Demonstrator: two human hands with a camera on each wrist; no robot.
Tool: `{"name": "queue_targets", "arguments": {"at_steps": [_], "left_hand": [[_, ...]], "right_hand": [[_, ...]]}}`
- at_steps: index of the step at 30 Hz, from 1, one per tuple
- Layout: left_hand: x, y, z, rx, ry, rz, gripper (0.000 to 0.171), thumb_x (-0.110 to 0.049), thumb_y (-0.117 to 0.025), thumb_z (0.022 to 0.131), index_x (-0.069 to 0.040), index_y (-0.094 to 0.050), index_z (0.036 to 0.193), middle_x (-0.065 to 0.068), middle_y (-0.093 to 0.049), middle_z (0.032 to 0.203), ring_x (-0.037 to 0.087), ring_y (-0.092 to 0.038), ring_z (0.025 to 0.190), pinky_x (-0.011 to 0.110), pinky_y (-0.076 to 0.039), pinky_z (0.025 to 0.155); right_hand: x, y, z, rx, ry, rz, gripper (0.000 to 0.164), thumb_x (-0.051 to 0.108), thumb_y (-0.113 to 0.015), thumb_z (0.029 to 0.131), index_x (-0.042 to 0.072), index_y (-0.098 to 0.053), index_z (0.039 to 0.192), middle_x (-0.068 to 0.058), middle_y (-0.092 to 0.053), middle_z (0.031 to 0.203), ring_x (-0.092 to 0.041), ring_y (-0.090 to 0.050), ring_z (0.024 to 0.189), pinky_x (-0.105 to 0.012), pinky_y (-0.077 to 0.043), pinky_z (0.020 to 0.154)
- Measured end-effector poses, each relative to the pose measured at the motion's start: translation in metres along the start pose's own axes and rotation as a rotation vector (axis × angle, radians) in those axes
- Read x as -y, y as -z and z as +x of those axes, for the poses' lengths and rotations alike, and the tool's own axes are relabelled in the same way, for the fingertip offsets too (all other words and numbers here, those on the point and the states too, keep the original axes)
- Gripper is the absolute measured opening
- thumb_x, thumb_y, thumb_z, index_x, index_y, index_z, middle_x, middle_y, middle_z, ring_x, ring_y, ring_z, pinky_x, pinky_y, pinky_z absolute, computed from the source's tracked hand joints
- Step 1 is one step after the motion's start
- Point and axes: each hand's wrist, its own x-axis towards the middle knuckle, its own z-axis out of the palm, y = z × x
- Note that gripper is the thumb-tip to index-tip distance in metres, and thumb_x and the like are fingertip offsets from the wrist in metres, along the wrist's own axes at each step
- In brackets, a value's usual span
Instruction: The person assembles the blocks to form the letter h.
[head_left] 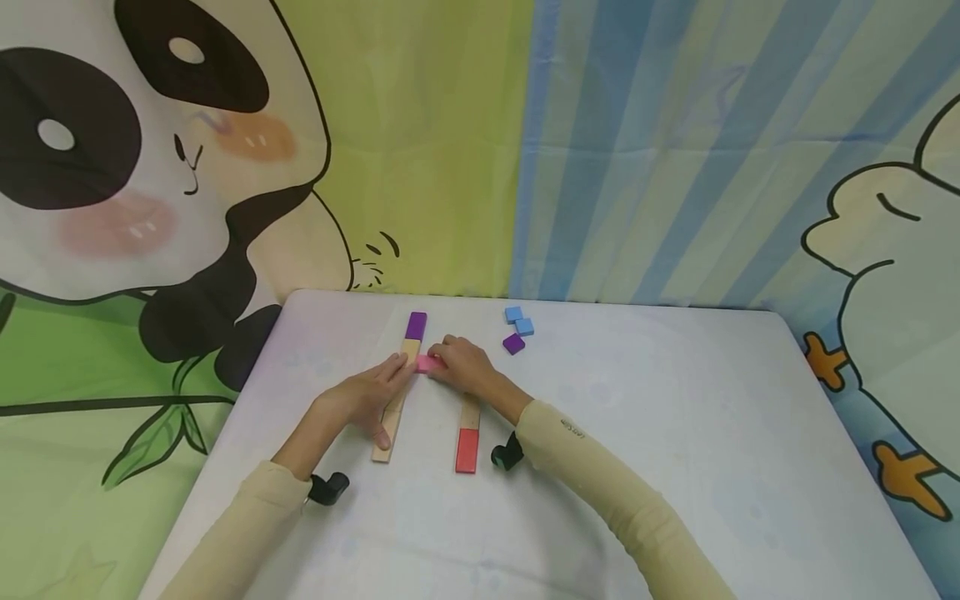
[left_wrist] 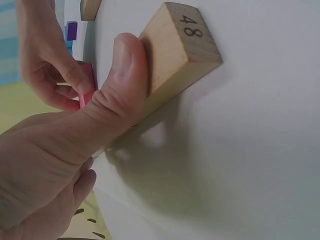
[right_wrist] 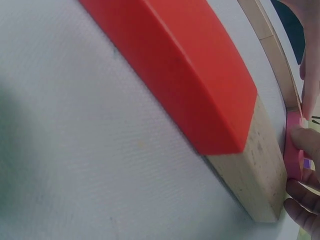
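Observation:
A row of plain wooden blocks (head_left: 392, 421) slants across the left part of the table, with a purple block (head_left: 416, 326) at its far end. Along that row lies my left hand (head_left: 358, 398), fingers extended toward the pink block. Its thumb presses the near block, which has "48" on its end (left_wrist: 190, 27) in the left wrist view. My right hand (head_left: 467, 367) pinches a pink block (right_wrist: 293, 155) between thumb and fingers, its end right at the row's side. Nearer me, a red block (head_left: 467, 451) lines up with a wooden block (head_left: 470, 412), partly under the right forearm.
Two light blue blocks (head_left: 519, 321) and a loose purple block (head_left: 513, 343) lie near the table's back edge. The white table (head_left: 675, 433) ends at a printed curtain (head_left: 637, 150). Black wrist cameras (head_left: 327, 488) hang under both wrists.

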Motion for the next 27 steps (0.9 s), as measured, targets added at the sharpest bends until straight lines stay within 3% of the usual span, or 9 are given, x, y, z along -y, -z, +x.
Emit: {"name": "queue_targets", "arguments": {"at_steps": [10,16,22,27], "left_hand": [[-0.001,0.000,0.001,-0.013,-0.008,0.047,0.141,-0.058,-0.085,0.050,-0.014,-0.004,0.157,0.018,-0.001,0.164,0.034,-0.012,0.152,0.051,-0.031,0.117],[-0.002,0.002,-0.004,-0.027,-0.013,0.025,0.139,-0.054,-0.087,0.051,-0.010,-0.008,0.157,0.020,-0.003,0.163,0.038,-0.017,0.150,0.051,-0.032,0.116],[-0.002,0.002,-0.002,-0.021,-0.015,0.042,0.139,-0.056,-0.085,0.052,-0.011,-0.007,0.157,0.019,-0.002,0.164,0.036,-0.013,0.151,0.050,-0.030,0.118],[-0.004,0.003,-0.001,-0.014,-0.021,0.048,0.139,-0.056,-0.085,0.053,-0.012,-0.005,0.157,0.019,-0.002,0.164,0.035,-0.014,0.151,0.049,-0.030,0.118]], "right_hand": [[0.000,0.000,-0.001,-0.010,0.009,-0.004,0.041,0.041,-0.065,0.091,0.018,-0.065,0.125,-0.002,-0.065,0.110,-0.013,-0.055,0.088,-0.023,-0.048,0.073],[-0.006,0.013,-0.012,-0.013,0.004,0.021,0.047,0.043,-0.064,0.092,0.017,-0.061,0.131,-0.005,-0.063,0.120,-0.018,-0.060,0.104,-0.031,-0.054,0.087],[-0.048,0.035,-0.036,-0.064,-0.059,0.118,0.045,0.039,-0.064,0.092,0.014,-0.061,0.129,-0.009,-0.061,0.122,-0.023,-0.059,0.109,-0.040,-0.055,0.090],[-0.086,0.045,-0.058,-0.119,-0.092,0.118,0.045,0.038,-0.065,0.092,0.012,-0.062,0.128,-0.012,-0.061,0.122,-0.024,-0.058,0.105,-0.041,-0.054,0.088]]}}
